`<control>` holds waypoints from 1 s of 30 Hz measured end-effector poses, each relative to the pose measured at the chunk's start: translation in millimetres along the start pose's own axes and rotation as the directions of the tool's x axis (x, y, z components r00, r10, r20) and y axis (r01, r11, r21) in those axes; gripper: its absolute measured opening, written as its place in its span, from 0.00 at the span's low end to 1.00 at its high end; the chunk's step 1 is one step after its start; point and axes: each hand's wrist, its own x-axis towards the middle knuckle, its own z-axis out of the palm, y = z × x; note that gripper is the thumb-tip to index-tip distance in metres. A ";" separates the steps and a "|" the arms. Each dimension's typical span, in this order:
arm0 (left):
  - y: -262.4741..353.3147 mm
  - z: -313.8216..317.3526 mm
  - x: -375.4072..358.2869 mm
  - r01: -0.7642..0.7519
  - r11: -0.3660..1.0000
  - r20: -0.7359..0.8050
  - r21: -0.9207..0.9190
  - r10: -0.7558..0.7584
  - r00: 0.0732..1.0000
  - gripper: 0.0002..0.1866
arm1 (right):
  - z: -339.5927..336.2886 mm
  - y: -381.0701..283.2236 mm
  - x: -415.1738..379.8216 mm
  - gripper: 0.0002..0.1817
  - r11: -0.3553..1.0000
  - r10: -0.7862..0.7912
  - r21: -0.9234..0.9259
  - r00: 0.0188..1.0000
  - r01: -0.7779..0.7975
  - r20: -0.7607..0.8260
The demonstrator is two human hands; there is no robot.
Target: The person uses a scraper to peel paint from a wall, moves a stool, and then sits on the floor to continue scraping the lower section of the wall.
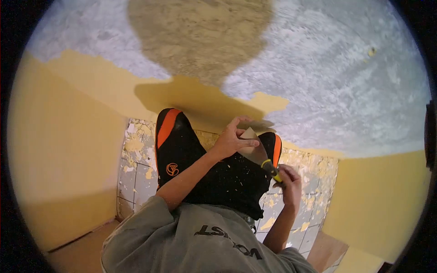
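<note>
A putty knife (253, 151) with a wide metal blade and a black-and-yellow handle is held above my lap, tilted. The fingers of my right hand (290, 183) are wrapped round the handle's end. My left hand (231, 141) is at the blade's broad end, thumb lying on the near face and fingers behind it, so the blade is pinched. Under both hands are my black trousers (214, 182) with orange patches at the knees, dotted with small pale flakes.
Ahead rises a wall of grey bare plaster (318, 91) with ragged yellow paint (86, 77) along its lower part. Yellow walls stand on both sides. Paint chips litter the grey tiled floor (309, 186) around me. My shadow falls on the wall.
</note>
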 end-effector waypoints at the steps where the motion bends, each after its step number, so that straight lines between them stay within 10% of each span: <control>1: -0.7 -3.4 -1.6 -0.035 0.996 -0.047 0.082 0.039 0.998 0.32 | 3.3 4.6 -0.2 0.16 0.999 0.037 -0.018 0.996 -0.036 0.076; 5: -1.1 -15.9 -12.6 0.052 0.984 -0.239 0.169 -0.010 0.971 0.27 | 38.4 -4.0 -4.8 0.22 0.989 0.145 -0.082 0.934 -0.125 0.326; 7: -5.9 -21.6 -18.4 0.144 0.857 -0.374 -0.495 -0.360 0.854 0.20 | 58.0 -7.3 -2.6 0.23 0.988 0.155 -0.043 0.916 -0.149 0.370; 10: -2.6 -18.1 -27.3 -0.215 0.623 -0.457 -0.752 -0.258 0.851 0.16 | 87.2 -11.6 4.8 0.23 0.992 0.124 -0.063 0.917 -0.108 0.380; 16: 23.7 -5.0 -4.3 -0.283 0.523 -0.428 -0.804 -0.178 0.886 0.16 | 112.6 -28.0 29.1 0.23 0.959 -0.050 -0.243 0.930 0.147 0.365; 22: 44.1 6.8 27.0 -0.296 0.362 -0.383 -0.884 -0.197 0.902 0.16 | 108.2 -59.3 62.8 0.22 0.627 -0.434 -0.456 0.769 0.632 0.469; 30: 38.7 -18.2 29.1 -0.364 0.353 -0.438 -0.862 -0.158 0.885 0.15 | 151.4 -63.1 50.9 0.25 0.395 -0.460 -0.637 0.743 0.662 0.486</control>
